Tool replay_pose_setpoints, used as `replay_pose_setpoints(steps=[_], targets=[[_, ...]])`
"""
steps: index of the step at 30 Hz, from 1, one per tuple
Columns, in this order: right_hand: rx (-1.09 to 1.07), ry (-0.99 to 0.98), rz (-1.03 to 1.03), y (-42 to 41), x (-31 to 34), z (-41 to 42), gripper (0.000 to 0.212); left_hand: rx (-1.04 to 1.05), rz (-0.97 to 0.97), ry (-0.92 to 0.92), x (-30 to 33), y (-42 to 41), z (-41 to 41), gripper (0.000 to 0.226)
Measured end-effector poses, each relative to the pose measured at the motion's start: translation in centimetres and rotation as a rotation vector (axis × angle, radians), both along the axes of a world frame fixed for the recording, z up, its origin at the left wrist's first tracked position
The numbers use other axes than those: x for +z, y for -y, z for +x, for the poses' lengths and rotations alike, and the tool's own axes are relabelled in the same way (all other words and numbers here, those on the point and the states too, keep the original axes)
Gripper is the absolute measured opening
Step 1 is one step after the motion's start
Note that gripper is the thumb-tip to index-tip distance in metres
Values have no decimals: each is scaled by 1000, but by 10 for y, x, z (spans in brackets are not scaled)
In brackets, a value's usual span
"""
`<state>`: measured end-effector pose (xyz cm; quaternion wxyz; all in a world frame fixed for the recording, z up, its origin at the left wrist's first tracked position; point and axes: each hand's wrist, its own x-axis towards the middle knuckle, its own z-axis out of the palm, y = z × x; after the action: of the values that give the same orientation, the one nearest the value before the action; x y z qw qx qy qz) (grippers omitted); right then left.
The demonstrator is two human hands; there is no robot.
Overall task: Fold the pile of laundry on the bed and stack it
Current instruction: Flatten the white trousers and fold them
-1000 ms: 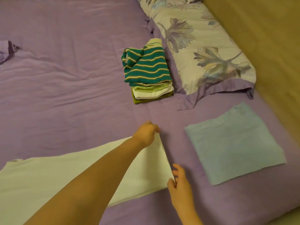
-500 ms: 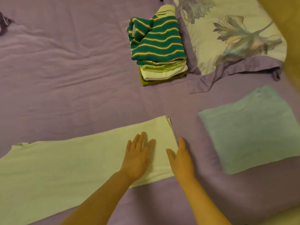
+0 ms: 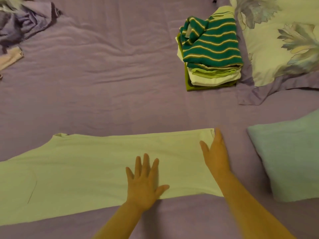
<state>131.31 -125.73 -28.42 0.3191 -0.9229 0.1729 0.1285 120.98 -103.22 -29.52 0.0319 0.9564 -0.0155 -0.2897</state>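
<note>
My left hand (image 3: 144, 184) lies flat, fingers spread, on the pale yellow-green cotton garment (image 3: 82, 169), which is stretched lengthwise across the purple-sheeted bed (image 3: 112, 75) in front of me. My right hand (image 3: 215, 152), fingers straight, presses along the garment's right end. Farther up sits a stack of folded clothes (image 3: 210, 49) topped by a teal striped shirt, just beside the floral pillow (image 3: 284, 40). A folded light-blue cloth (image 3: 290, 161) lies to the right. Crumpled purple laundry (image 3: 22, 23) sits at the far left.
</note>
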Motion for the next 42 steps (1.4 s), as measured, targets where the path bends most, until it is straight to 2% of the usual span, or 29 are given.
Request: replay_pose_setpoints(steps=[3,6,8,11,14,17,20,24,27,30,33,36,38,42], targets=[[2,-27,-26,-2,-4,31,63,-31,-26,36,-6,0,-2,85],[66,-26,-208,6,-9,47,40,-58,-82,95,-12,-6,-1,83],[80,0,-369,2,-10,51,35,-56,-100,144,-16,-19,3,81],[182,150,-454,-20,-6,44,40,-32,-86,184,-21,-51,13,76],[493,278,-420,-59,-8,10,40,-26,-4,183,-29,-82,22,78],[797,-8,-477,-80,-25,-19,71,-25,16,162,-39,-102,40,82],[759,-78,-554,-67,-46,-19,78,-98,8,95,-41,-116,57,89],[715,-198,-619,-78,-40,-23,81,-140,-8,47,-33,-119,60,94],[758,-263,-564,-108,-19,-46,89,-138,-72,67,-27,-113,43,85],[866,-254,-507,-115,-6,-82,80,-173,-131,47,-25,-108,-4,72],[696,-336,-538,-94,1,-106,78,-28,-46,2,-22,-122,-54,64],[586,-400,-590,-93,-1,-109,89,198,19,-45,-16,-142,-79,73],[644,-400,-568,-117,-4,-113,77,291,24,-53,-15,-152,-87,83],[861,-381,-461,-172,-11,-130,66,355,46,-88,-15,-171,-96,99]])
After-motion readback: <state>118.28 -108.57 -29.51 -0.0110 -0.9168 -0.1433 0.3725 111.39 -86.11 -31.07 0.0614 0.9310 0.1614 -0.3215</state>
